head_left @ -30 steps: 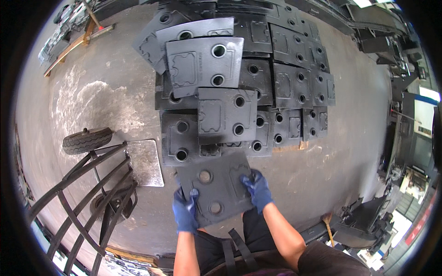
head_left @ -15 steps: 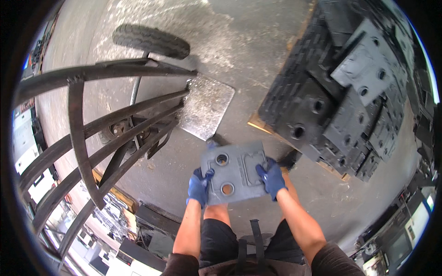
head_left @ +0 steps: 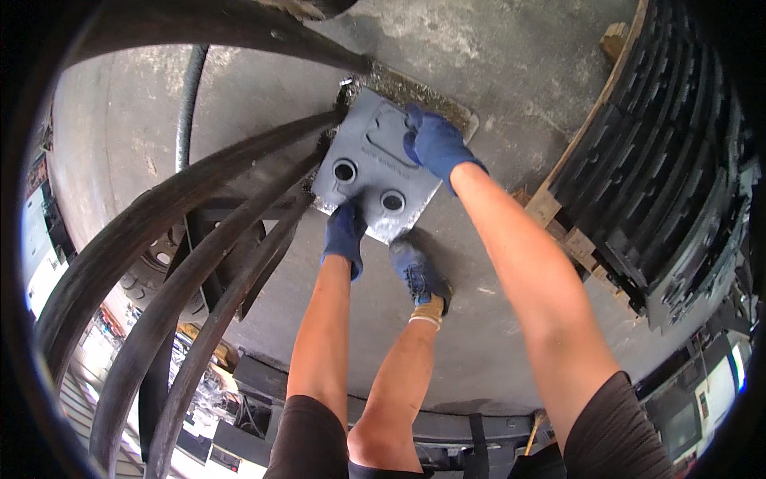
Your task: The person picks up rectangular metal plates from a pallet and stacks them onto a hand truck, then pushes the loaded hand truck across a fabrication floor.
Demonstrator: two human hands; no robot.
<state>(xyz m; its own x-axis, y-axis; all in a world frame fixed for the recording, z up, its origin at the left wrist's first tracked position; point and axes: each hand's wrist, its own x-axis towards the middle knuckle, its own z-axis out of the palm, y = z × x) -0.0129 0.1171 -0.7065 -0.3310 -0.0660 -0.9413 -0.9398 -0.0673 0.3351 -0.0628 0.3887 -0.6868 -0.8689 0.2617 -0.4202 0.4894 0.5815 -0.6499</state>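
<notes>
A grey flat plate [head_left: 371,160], with two round holes and a raised outline, lies over the metal toe plate [head_left: 459,113] of a hand truck. My left hand [head_left: 345,235], in a blue glove, grips its near edge beside the holes. At the right edge, my blue-gloved right hand [head_left: 440,145] has its fingers bent around the plate. The undersides of both grips are hidden. Dark curved-looking bars of the hand truck [head_left: 231,168] run from the toe plate toward the lower left.
On the right, dark plates stand in a tall stack [head_left: 654,144] on a wooden pallet [head_left: 546,206]. My shoe [head_left: 421,279] is on the floor just below the plate. A wheel [head_left: 159,259] shows behind the bars, and cluttered equipment lines the lower left.
Both hands have carried the plate forward and down from before my legs onto the toe plate, turning it. My view has come closer to the hand truck.
</notes>
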